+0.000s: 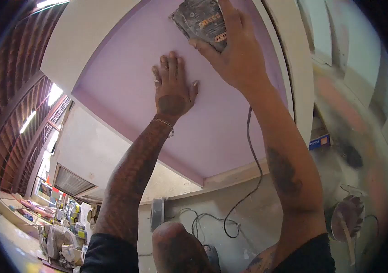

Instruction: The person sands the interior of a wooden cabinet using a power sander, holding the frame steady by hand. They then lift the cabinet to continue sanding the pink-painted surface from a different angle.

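Left of the left hand (pixel 172 98), bright light strips (pixel 28 122) show against a ribbed, brownish roof (pixel 10 102); below it lies a grey-green floor (pixel 255 216).

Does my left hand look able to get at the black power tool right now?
Probably yes: your left hand lies flat on the purple panel near the power tool, with bare surface between, though your right hand, gripping it, may crowd the way.

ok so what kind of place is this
Probably a workshop for finishing furniture or panels. The right hand holds a dusty corded power tool on a purple recessed panel, metal roofing slopes overhead, and cluttered supplies sit at lower left.
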Demonstrator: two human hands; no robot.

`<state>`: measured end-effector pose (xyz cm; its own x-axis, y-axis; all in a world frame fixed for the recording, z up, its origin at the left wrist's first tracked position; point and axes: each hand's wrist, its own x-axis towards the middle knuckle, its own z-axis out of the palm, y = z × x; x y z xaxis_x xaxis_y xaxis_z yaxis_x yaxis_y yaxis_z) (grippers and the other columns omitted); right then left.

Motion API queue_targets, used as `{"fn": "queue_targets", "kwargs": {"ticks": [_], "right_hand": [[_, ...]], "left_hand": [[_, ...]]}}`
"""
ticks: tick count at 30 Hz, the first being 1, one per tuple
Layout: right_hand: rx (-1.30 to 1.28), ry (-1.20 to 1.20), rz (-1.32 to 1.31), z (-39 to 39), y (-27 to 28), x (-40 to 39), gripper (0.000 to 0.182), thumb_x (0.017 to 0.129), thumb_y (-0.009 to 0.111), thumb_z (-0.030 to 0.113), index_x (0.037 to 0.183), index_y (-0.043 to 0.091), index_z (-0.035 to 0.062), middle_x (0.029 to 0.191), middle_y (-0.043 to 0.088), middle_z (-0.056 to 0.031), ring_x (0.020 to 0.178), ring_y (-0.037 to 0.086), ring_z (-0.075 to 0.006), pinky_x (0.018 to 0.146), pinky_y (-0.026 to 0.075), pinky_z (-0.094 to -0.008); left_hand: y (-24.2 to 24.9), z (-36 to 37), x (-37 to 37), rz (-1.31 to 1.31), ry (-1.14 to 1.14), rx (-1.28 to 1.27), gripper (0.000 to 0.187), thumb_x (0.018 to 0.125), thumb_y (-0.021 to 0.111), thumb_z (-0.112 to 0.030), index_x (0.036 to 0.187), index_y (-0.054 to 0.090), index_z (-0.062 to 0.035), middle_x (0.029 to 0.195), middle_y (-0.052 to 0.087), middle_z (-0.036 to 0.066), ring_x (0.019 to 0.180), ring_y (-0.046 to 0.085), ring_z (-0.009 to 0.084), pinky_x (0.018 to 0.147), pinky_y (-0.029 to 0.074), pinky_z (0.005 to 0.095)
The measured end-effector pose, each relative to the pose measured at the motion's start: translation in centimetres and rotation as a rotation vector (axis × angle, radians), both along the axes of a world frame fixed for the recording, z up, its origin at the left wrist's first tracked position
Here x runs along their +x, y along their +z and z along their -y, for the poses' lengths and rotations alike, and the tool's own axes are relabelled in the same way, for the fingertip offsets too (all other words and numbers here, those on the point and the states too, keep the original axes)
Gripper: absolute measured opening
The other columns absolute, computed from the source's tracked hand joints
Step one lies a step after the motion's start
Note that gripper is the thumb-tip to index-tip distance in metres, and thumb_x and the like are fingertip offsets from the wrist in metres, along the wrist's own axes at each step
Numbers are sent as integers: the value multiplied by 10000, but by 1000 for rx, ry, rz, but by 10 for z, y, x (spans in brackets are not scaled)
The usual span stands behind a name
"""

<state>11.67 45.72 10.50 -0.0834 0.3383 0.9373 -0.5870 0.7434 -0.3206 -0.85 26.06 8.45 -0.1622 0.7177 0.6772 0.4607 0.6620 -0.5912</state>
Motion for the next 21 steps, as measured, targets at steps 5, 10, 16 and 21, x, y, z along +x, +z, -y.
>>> {"fn": "queue_targets", "kwargs": {"ticks": [5, 10, 16, 21], "right_hand": [[-80, 94, 85, 6, 6, 8, 1016, 840, 824, 265, 1617, 187, 109, 1384, 445, -288, 1196, 559, -496, 952, 526, -545], [-51, -85, -13, 14, -8, -6, 945, 800, 850, 396, 1579, 341, 230, 1360, 504, -171, 1125, 634, -374, 877, 580, -476], [13, -11, 24, 16, -21, -1, 939, 784, 861, 365, 1562, 347, 255, 1378, 488, -177, 1054, 664, -400, 818, 603, -492], [83, -25, 65, 17, -28, 3, 916, 785, 864, 332, 1545, 354, 291, 1391, 475, -186, 957, 705, -434, 770, 618, -508]], "left_hand": [[-20, 4, 10, 72, -3, -69, 776, 971, 580, -387, 1537, 318, 74, 1643, 228, 286, 1515, 200, 506, 1218, 158, 654], [-82, 17, 34, 227, 29, -323, 776, 943, 607, -343, 1556, 318, 35, 1653, 245, 237, 1510, 231, 480, 1216, 187, 648], [-180, 37, 57, 564, -18, -422, 820, 888, 677, -326, 1554, 339, 13, 1665, 230, 224, 1532, 217, 440, 1227, 196, 631], [-216, 64, 69, 785, -42, -366, 813, 870, 709, -281, 1555, 356, -21, 1679, 211, 202, 1563, 160, 413, 1245, 148, 619]]}}
